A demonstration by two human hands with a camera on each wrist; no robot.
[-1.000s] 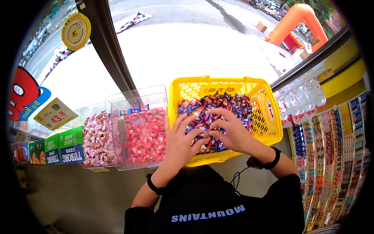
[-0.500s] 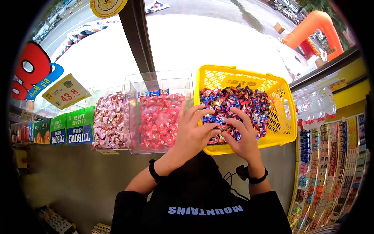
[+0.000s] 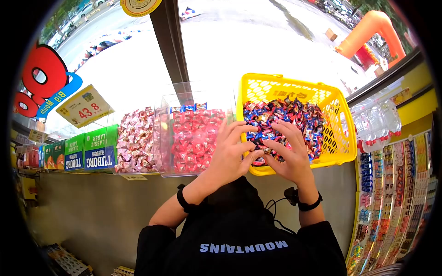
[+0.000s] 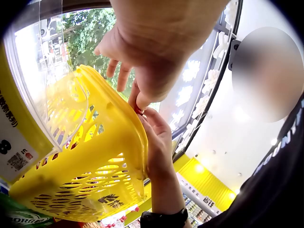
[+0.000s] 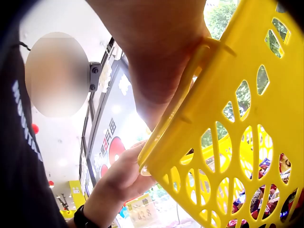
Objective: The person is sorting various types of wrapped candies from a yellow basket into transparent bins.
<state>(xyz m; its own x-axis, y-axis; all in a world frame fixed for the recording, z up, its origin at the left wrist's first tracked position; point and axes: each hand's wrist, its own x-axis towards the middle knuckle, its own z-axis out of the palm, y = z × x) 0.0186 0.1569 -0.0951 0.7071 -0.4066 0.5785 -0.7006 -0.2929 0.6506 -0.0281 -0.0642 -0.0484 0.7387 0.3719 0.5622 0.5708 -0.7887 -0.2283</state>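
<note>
A yellow basket (image 3: 347, 138) holds many red, blue and dark wrapped candies (image 3: 308, 115). Over its near left part, my left hand (image 3: 230, 149) and right hand (image 3: 292, 156) meet at thumbs and fingertips. The left wrist view shows a small red wrapped piece (image 4: 138, 111) pinched between the fingertips of my left hand (image 4: 152, 52) and right hand (image 4: 159, 142), just beyond the basket rim. In the right wrist view the rim (image 5: 175, 109) hides the fingertips of my right hand (image 5: 152, 61); my left hand (image 5: 118, 175) is behind it.
Left of the basket stand a clear bin of red candies (image 3: 195, 138), pink candies (image 3: 136, 140) and green beer boxes (image 3: 101, 145). Bottled water (image 3: 377, 119) lies to the right, near candy shelves (image 3: 391, 184). A window frame (image 3: 170, 46) rises behind.
The head view has shifted, so basket and bins appear further right and slightly higher. Both hands stay together over the basket's near part, fingertips still meeting.
</note>
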